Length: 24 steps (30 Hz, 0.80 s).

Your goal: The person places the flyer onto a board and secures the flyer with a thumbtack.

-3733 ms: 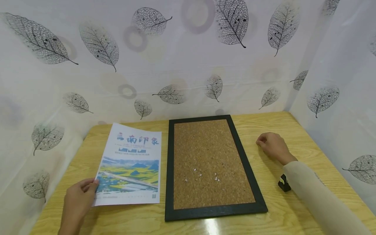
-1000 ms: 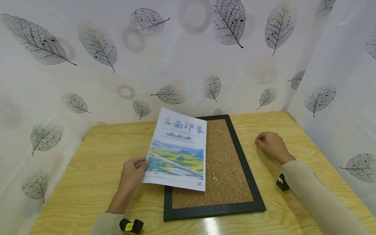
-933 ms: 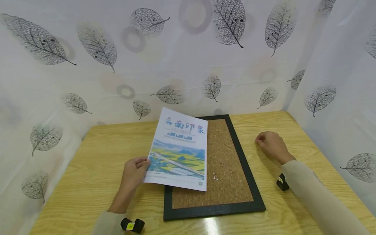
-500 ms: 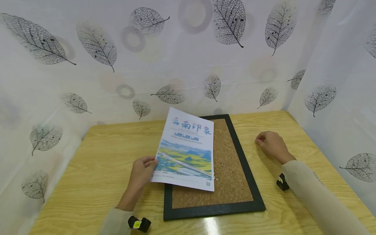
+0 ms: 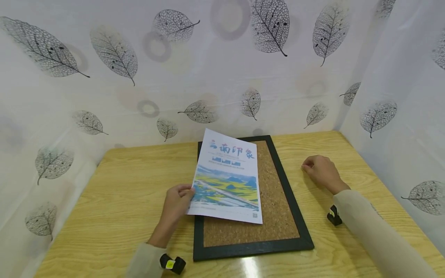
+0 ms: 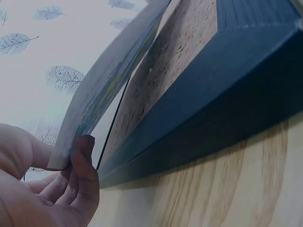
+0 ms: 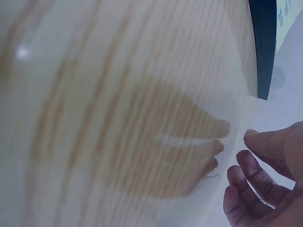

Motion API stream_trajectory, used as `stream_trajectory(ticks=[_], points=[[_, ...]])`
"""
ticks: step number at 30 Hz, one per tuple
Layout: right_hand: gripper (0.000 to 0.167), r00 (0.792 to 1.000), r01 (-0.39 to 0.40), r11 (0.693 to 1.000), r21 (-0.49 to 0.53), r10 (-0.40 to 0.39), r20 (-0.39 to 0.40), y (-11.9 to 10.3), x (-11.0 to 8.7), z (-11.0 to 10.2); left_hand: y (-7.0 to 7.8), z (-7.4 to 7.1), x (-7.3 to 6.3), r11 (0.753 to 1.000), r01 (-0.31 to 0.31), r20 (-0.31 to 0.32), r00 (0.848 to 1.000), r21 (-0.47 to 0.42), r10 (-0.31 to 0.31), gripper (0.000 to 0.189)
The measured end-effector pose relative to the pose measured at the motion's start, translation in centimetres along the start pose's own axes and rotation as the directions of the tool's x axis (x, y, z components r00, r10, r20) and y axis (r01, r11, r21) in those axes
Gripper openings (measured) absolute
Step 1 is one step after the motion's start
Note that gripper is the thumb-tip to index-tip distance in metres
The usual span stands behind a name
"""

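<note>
A printed poster [image 5: 227, 175] with a landscape picture and coloured characters is pinched at its lower left edge between the thumb and fingers of my left hand [image 5: 178, 204]. The sheet overlaps the left and middle part of a black-framed cork board [image 5: 279, 204] lying flat. In the left wrist view the poster [image 6: 106, 80] tilts up above the cork, and the hand [image 6: 52, 184] is beside the frame's outer edge. My right hand [image 5: 321, 173] rests right of the board with fingers loosely curled, holding nothing; the right wrist view shows the thumb [image 7: 270, 142] apart from the fingers.
The board lies on a wood-grain table [image 5: 132, 185], which reaches back to a white curtain [image 5: 222, 69] printed with leaves. Each forearm wears a small black wrist device, left [image 5: 172, 264] and right [image 5: 334, 215].
My left hand has carried the poster from the table left of the board rightward over the cork, still shifting right in the last second. The right hand has stayed in place.
</note>
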State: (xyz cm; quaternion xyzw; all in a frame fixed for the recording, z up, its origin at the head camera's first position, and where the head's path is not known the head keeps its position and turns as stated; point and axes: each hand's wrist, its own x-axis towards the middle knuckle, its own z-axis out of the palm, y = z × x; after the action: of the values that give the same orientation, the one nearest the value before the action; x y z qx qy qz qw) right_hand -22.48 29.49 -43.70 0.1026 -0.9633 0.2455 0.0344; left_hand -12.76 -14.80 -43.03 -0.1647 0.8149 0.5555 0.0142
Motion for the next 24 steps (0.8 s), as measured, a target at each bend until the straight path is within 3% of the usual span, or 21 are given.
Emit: stream_trajectory(ticks=[7,24], points=[[0.015,1.000,0.002,1.000,0.004,-0.002,-0.005,0.0,0.0,0.0,-0.1,0.5,-0.2,1.000,0.001,0.008,1.000,-0.007,-0.001,0.025],[0.016,1.000,-0.006,1.000,-0.004,0.006,0.005,-0.1,0.2,0.0,-0.1,1.1,-0.8,0.998,-0.055,0.098,0.994,0.042,0.051,0.024]])
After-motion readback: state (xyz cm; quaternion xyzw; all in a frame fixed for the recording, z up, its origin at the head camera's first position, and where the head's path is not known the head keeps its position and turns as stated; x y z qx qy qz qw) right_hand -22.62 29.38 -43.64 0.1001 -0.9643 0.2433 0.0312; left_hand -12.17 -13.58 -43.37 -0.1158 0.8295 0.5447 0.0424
